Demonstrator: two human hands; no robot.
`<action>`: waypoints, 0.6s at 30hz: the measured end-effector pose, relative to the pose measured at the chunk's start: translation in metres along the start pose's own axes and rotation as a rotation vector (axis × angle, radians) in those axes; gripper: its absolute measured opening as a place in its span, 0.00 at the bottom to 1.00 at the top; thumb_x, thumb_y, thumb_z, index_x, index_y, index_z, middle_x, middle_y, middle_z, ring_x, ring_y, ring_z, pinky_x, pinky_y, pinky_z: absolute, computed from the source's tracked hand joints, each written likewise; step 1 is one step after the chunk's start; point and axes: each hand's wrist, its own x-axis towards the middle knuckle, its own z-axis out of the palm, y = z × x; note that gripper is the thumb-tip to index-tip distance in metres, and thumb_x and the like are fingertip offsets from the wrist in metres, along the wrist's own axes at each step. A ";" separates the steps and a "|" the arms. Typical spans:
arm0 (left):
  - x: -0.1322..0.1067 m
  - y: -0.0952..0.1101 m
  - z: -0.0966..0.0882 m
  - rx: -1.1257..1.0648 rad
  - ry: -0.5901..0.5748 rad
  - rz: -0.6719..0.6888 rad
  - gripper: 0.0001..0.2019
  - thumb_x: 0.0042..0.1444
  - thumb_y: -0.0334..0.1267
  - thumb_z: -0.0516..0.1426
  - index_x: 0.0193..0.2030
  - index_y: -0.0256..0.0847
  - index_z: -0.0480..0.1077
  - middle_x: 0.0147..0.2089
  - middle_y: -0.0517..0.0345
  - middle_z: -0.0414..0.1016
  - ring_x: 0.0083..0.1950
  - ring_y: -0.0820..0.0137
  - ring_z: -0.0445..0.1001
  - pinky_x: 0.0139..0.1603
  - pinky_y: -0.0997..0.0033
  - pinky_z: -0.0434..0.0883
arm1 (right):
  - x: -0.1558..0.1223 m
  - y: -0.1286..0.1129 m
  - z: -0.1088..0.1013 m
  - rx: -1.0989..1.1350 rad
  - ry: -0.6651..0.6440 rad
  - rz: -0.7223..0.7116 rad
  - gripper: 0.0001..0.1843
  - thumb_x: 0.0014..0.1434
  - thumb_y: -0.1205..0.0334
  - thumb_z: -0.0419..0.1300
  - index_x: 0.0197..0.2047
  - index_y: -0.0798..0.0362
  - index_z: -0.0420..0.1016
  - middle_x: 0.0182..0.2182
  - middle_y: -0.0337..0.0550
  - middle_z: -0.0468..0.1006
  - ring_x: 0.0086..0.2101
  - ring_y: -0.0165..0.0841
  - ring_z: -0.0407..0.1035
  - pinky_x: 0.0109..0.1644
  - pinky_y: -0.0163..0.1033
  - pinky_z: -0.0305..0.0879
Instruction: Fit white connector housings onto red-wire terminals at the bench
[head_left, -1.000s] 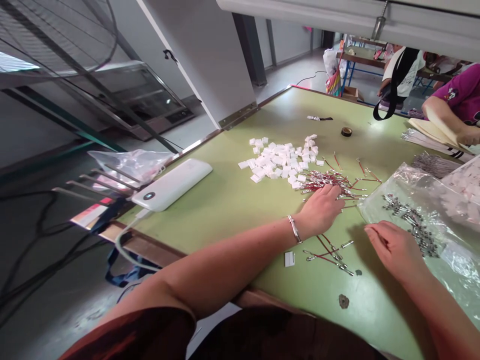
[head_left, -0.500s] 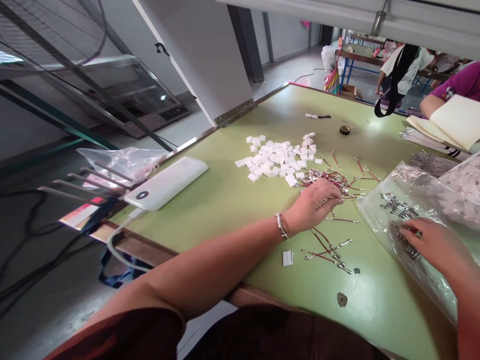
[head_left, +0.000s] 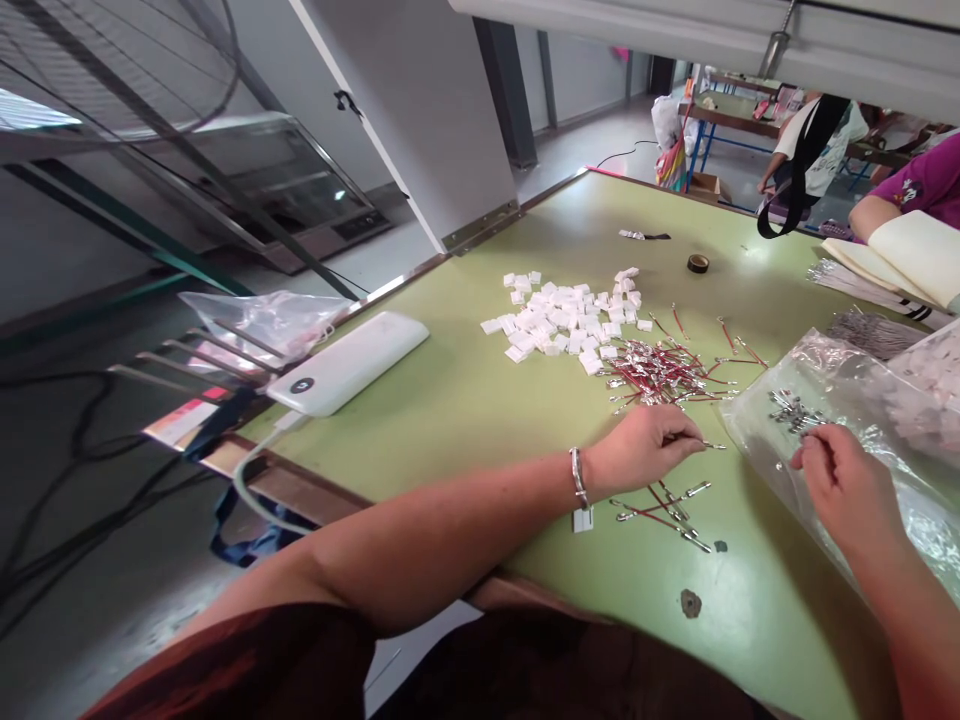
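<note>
My left hand [head_left: 641,450] is closed in a pinch on a short wire [head_left: 714,446], whose metal end sticks out past the fingertips. Just beyond it lies a pile of red wires with metal terminals [head_left: 660,370]. Closer to me, several more red wires [head_left: 667,512] cross one another on the table. My right hand [head_left: 851,490] is over the clear plastic bag [head_left: 757,430], thumb and fingers pressed together; what they hold, if anything, is hidden. Beside those fingertips, small metal pieces [head_left: 787,410] lie on the bag. One white connector housing [head_left: 582,520] sits partly under my left wrist.
White housings [head_left: 562,320] are heaped beyond my left forearm. A white power bank [head_left: 352,362] with a cable lies at the table's left edge. Farther back are a roll of black tape [head_left: 697,263] and bundled wires [head_left: 870,330]. A person in purple [head_left: 919,185] sits at the right.
My left hand has come off the wire pile towards me and now shows a wire end in its pinch. My right hand has drawn back from the metal pieces, its fingers closer together.
</note>
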 end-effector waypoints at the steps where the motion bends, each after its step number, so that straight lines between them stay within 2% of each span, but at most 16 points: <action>1: -0.001 0.001 0.001 -0.005 -0.012 -0.004 0.07 0.60 0.35 0.57 0.34 0.38 0.75 0.32 0.58 0.78 0.33 0.75 0.73 0.36 0.73 0.71 | -0.004 -0.010 0.000 0.127 -0.027 0.011 0.10 0.63 0.56 0.48 0.37 0.50 0.68 0.24 0.40 0.76 0.21 0.32 0.67 0.28 0.37 0.61; 3: -0.002 0.003 0.002 -0.012 -0.043 -0.002 0.07 0.60 0.34 0.56 0.34 0.38 0.76 0.32 0.58 0.78 0.33 0.75 0.73 0.37 0.74 0.71 | -0.011 -0.032 0.003 0.327 -0.106 -0.004 0.11 0.63 0.53 0.49 0.36 0.49 0.67 0.21 0.37 0.74 0.21 0.32 0.67 0.29 0.36 0.62; 7: -0.003 0.005 0.003 0.009 -0.070 0.013 0.08 0.61 0.33 0.55 0.36 0.38 0.75 0.33 0.58 0.77 0.34 0.75 0.73 0.38 0.75 0.70 | -0.021 -0.062 0.016 0.495 -0.185 -0.066 0.12 0.63 0.53 0.50 0.37 0.50 0.68 0.23 0.37 0.74 0.24 0.31 0.68 0.29 0.34 0.63; 12: -0.005 0.001 0.000 0.121 -0.108 0.102 0.09 0.63 0.33 0.52 0.37 0.38 0.74 0.33 0.59 0.77 0.34 0.76 0.73 0.37 0.76 0.70 | -0.020 -0.063 0.018 0.524 -0.228 -0.091 0.13 0.62 0.53 0.51 0.33 0.50 0.71 0.20 0.35 0.70 0.22 0.29 0.64 0.27 0.33 0.60; 15: -0.008 -0.003 0.000 0.348 -0.194 0.293 0.09 0.63 0.31 0.51 0.39 0.39 0.73 0.33 0.59 0.76 0.34 0.74 0.72 0.35 0.75 0.68 | -0.018 -0.060 0.015 0.544 -0.358 -0.075 0.14 0.60 0.53 0.53 0.27 0.50 0.69 0.18 0.33 0.68 0.21 0.29 0.62 0.25 0.33 0.58; 18: -0.009 -0.004 0.002 0.553 -0.291 0.442 0.09 0.61 0.28 0.50 0.37 0.39 0.72 0.33 0.57 0.75 0.33 0.72 0.71 0.31 0.73 0.65 | -0.018 -0.058 0.015 0.580 -0.485 -0.011 0.15 0.59 0.53 0.53 0.24 0.50 0.66 0.17 0.34 0.70 0.21 0.29 0.64 0.27 0.34 0.60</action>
